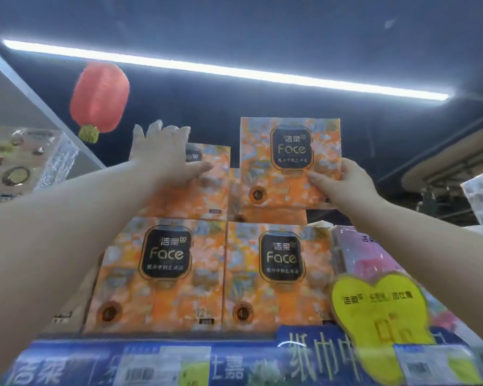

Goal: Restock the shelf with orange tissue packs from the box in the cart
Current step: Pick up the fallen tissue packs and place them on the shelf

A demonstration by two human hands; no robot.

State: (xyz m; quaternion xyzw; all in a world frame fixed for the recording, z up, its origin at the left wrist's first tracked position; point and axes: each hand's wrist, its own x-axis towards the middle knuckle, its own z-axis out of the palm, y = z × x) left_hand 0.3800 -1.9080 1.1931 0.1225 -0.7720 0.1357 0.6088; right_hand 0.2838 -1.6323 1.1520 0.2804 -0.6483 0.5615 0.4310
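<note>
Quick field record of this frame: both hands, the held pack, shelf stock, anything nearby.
left hand: flat, fingers straight, pressing on upper-left orange pack
right hand: grips raised orange pack at its lower right corner
bottom row: lower-left orange pack and lower-right orange pack, upright, side by side
right of row: pink pack
shelf edge: yellow heart tag
overhead: red lantern

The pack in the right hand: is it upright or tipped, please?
Upright: the pack shows its label level; the right hand grips its corner.
</note>
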